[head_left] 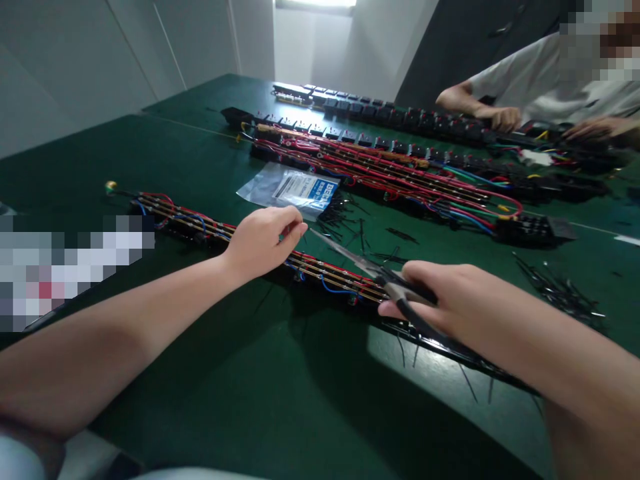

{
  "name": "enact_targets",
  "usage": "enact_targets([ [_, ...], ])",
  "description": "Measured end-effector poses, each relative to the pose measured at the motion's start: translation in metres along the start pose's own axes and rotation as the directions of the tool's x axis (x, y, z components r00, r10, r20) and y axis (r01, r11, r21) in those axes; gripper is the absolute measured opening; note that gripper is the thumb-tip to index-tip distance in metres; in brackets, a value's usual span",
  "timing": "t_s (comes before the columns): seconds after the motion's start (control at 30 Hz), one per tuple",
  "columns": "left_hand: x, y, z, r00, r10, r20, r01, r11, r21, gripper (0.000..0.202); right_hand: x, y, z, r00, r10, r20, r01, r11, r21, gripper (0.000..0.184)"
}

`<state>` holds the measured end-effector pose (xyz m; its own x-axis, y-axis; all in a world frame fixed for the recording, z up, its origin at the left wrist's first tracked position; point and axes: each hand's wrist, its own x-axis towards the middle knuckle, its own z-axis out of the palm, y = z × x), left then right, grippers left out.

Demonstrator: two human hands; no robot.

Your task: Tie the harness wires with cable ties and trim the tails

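My right hand (450,293) is closed around the dark handles of a pair of scissors (357,261), whose long metal blades point left. Their tips reach close to the fingertips of my left hand (267,243). Thumb and finger of that hand are pinched together; what is between them, if anything, is too small to make out. Beneath both hands runs a long, narrow wired strip assembly (333,277) with brass-coloured rods and red and blue wires. Thin dark strands stick out along its near right side. My left wrist and right hand cover parts of it.
Behind lie a clear plastic bag with a label (300,190), loose black strips (345,217) and another pile of strips (563,290). A second wired assembly (400,177) and a third one (400,117) stretch across the green table (200,373). A co-worker's hands (505,120) are at the far right.
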<state>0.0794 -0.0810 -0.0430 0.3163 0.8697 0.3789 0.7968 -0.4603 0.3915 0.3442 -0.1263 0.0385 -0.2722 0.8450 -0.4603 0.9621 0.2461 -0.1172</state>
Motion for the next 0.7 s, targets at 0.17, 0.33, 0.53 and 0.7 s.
enact_targets([
  [0.17, 0.000, -0.001, 0.001, 0.999, -0.040, 0.006, 0.040, 0.999, -0.019, 0.020, -0.017, 0.011, -0.008, 0.983, -0.108, 0.148, 0.047, 0.931, 0.362, 0.049],
  [0.33, -0.001, -0.002, 0.004, 0.998, -0.032, 0.062, 0.016, 0.969, 0.245, 0.027, -0.016, 0.002, -0.001, 0.830, -0.177, 0.530, -0.149, 0.844, 0.515, 0.050],
  [0.53, -0.002, -0.002, 0.005, 0.995, -0.036, 0.095, 0.003, 0.946, 0.323, 0.033, -0.002, -0.003, 0.009, 0.824, -0.155, 0.545, -0.204, 0.817, 0.540, 0.047],
  [0.7, -0.002, -0.003, 0.004, 0.995, -0.018, 0.102, -0.015, 0.949, 0.314, 0.033, 0.001, -0.002, 0.015, 0.839, -0.210, 0.502, -0.167, 0.779, 0.605, 0.045],
])
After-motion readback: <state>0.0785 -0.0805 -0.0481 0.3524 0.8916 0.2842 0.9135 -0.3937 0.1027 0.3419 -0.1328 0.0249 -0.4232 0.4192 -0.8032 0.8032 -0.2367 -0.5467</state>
